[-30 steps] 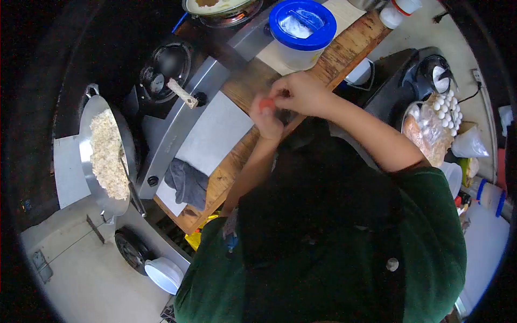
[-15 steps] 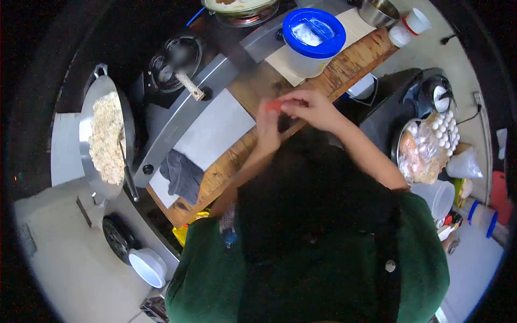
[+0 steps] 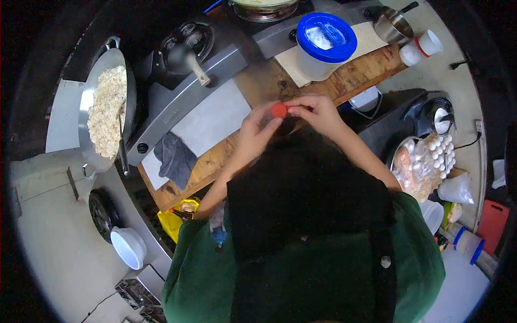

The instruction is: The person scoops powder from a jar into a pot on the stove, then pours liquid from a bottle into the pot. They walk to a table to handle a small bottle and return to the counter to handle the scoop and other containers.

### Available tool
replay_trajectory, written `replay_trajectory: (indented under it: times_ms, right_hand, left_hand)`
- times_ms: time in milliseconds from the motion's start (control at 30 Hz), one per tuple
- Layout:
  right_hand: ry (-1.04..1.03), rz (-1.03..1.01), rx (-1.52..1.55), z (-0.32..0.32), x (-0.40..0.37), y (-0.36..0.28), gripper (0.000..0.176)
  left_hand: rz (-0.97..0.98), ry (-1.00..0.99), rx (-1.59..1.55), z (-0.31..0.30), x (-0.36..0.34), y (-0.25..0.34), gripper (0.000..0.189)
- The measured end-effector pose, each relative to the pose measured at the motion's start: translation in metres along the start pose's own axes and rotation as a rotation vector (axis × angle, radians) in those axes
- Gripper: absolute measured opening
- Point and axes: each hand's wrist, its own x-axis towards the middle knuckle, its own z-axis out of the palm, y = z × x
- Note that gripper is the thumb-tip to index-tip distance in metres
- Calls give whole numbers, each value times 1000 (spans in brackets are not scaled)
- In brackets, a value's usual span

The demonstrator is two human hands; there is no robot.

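Above the near edge of the long brown wooden worktop (image 3: 350,75), you're holding a small red round object (image 3: 279,110) in the air between both hands. What it is, can't tell.

- Your left hand (image 3: 253,132): fingertips closed on its left and lower side.
- Your right hand (image 3: 318,111): thumb and fingertips pinched on its right side. The other fingers are curled in.
- The two hands' fingertips nearly meet around the object.

Surroundings:
- A pale grey rectangular sheet (image 3: 215,121) lies on the worktop just left of your left hand.
- A crumpled dark grey cloth (image 3: 175,159) sits at that sheet's near-left end.
- A white tub with a blue round lid (image 3: 325,43) stands on the worktop beyond your hands.
- A small white cup with a red rim (image 3: 423,47) is at the worktop's right end.
- A steel wok of pale crumbly food (image 3: 105,107) is far left, well apart.
- White eggs in a clear bag (image 3: 439,151) are to your right.
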Motion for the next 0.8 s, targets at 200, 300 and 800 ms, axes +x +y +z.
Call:
replay_trajectory:
  times_ms: [200,300,800]
  right_hand:
    - [-6,-219,-398,-10,4,-18,14]
    - [-48,-270,-433,-9,9,-25,13]
    - [290,39,-296,-36,-122,-10,30]
  left_hand:
    - [98,156,-98,35,2,-11,31]
    - [139,264,-219,50,8,-12,31]
    - [368,-24,215,39,27,5,12]
